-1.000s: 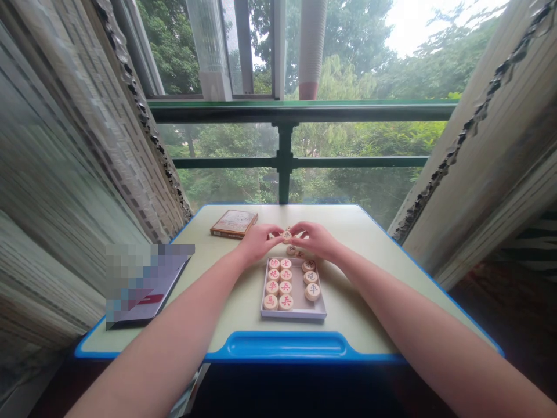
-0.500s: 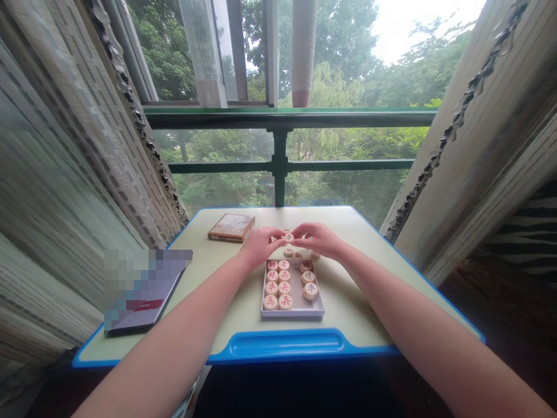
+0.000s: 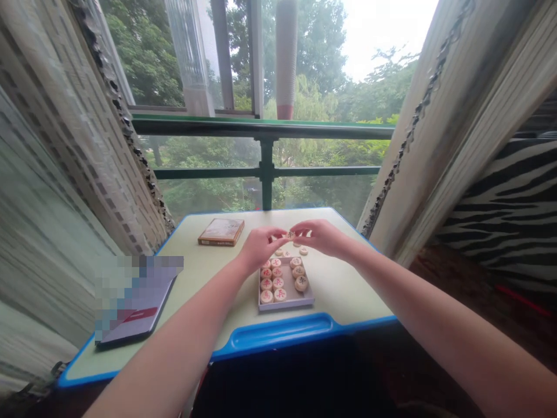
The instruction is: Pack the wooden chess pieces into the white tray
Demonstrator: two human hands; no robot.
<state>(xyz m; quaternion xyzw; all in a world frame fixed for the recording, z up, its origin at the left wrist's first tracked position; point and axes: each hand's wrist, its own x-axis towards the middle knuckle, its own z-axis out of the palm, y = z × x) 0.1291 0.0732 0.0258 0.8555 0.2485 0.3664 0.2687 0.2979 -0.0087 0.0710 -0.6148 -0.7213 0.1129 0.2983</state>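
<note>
Tray [image 3: 290,303] by the tabletop's [image 3: 348,293] near edge: red pieces [image 3: 279,294] in two left columns, 兵 and 馬 readable; dark-lettered pieces [image 3: 300,283] down the right, nearest reads 車. Beyond it, left hand [image 3: 259,248] and right hand [image 3: 324,237] pinch one piece [image 3: 291,235] between nearly closed fingers; its character too small to read. Loose pieces [image 3: 303,251] lie beneath. Flat box [image 3: 221,230] near far left corner, lettering illegible. Grey folder [image 3: 143,316] along left edge, partly pixelated.

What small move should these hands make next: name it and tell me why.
I'd probably lower the held piece into the tray, beside the dark-marked pieces. The left hand and right hand appear to hold it between their fingertips, its marking looks dark too, and a bare strip separates that column from the red-marked pieces.
</note>
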